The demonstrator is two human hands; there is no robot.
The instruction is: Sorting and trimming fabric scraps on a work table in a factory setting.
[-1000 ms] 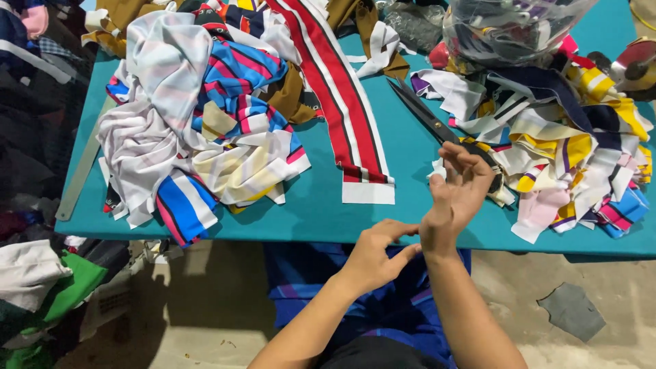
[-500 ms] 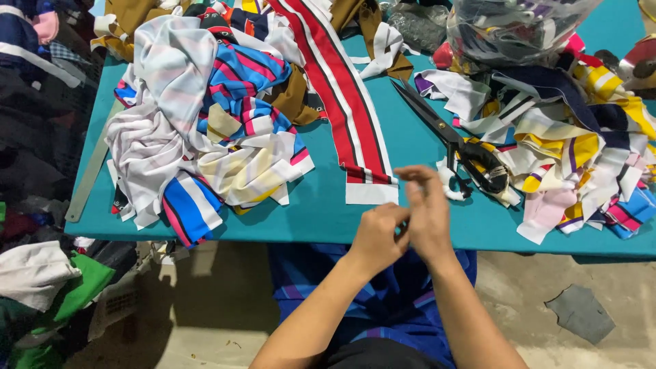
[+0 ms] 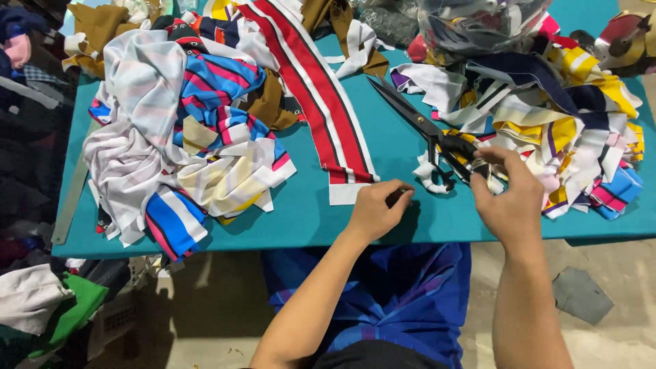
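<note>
My right hand (image 3: 511, 202) is at the right of the teal table (image 3: 307, 212), thumb and fingers curled around the black handles of the long scissors (image 3: 437, 140). The scissors lie flat, blades pointing to the far left. My left hand (image 3: 374, 209) rests near the table's front edge, fingers curled shut, just right of the cut end of a red and white striped fabric strip (image 3: 321, 102). A small white scrap (image 3: 429, 176) lies beside the scissor handles.
A heap of striped fabric pieces (image 3: 184, 137) covers the table's left side. Cut strips in yellow, navy and white (image 3: 567, 137) pile up at the right. A clear plastic bag of cloth (image 3: 478, 24) sits at the back. More cloth (image 3: 41, 307) lies on the floor at left.
My hands were joined in front of me; they have parted. The right hand went forward and right to the scissor handles, while the left dropped onto the table.
</note>
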